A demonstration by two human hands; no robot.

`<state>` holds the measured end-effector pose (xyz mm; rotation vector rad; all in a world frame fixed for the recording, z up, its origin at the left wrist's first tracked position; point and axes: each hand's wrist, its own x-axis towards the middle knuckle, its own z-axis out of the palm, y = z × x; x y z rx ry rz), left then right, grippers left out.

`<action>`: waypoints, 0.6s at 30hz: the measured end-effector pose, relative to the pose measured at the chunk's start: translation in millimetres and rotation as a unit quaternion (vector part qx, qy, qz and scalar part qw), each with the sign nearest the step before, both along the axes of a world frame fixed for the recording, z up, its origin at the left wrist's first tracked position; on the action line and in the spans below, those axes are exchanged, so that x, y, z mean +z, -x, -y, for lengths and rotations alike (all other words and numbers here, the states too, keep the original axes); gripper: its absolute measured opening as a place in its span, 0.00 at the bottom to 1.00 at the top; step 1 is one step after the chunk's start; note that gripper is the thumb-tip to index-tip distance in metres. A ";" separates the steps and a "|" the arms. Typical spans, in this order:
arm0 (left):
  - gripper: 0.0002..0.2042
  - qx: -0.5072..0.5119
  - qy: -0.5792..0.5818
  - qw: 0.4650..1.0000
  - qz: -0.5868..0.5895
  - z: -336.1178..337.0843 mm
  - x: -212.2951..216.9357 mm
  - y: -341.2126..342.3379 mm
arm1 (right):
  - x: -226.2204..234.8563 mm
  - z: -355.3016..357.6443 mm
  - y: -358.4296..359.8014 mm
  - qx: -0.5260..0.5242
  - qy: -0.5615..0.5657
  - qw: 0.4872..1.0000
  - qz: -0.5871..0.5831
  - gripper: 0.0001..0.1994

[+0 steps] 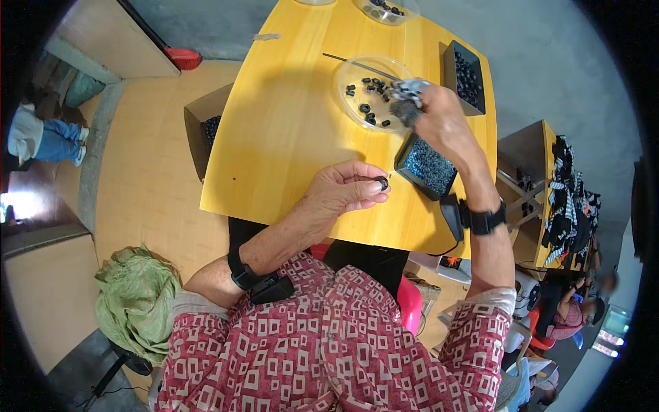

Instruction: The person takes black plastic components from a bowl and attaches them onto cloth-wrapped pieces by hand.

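Note:
Pinched between the thumb and fingers of my left hand (350,187) is a small round black part (382,182), just above the near part of the table. My right hand (443,120) is closed around a crumpled grey and white cloth (408,96) over the right rim of a clear round tray (349,113). Several small black cylindrical pieces and rings (365,108) lie scattered in that tray. A thin dark rod (343,59) crosses the tray's far side toward the cloth; whether my right hand also grips it is hidden.
Below my right hand stands a black box of small dark bits (427,167). Another black box (469,79) of black rings sits at the table's right edge. A second clear tray (388,11) is at the far end. An open carton (199,130) stands left of the yellow table (274,137).

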<state>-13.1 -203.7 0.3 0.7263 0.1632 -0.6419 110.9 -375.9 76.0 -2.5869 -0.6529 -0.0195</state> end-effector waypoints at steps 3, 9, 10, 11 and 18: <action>0.10 0.012 -0.004 1.000 0.004 -3.7 0.1 -1.0 | -10.1 -22.1 -19.1 0.027 0.103 0.993 -0.044 0.06; 0.10 0.026 0.000 1.000 0.011 -4.7 -0.8 -3.2 | -14.7 -29.6 -47.2 0.019 0.123 0.992 -0.021 0.05; 0.10 0.027 -0.002 1.000 0.006 -4.2 -2.0 -3.6 | -17.1 -30.9 -48.8 0.023 0.148 0.989 -0.021 0.05; 0.10 0.026 -0.004 1.000 0.001 -3.7 -3.0 -4.0 | -19.8 -31.8 -49.7 0.026 0.173 0.984 -0.020 0.05; 0.10 0.032 0.012 0.999 0.006 -2.2 -7.1 -3.6 | -28.8 -38.3 -39.1 0.035 0.250 0.967 0.042 0.06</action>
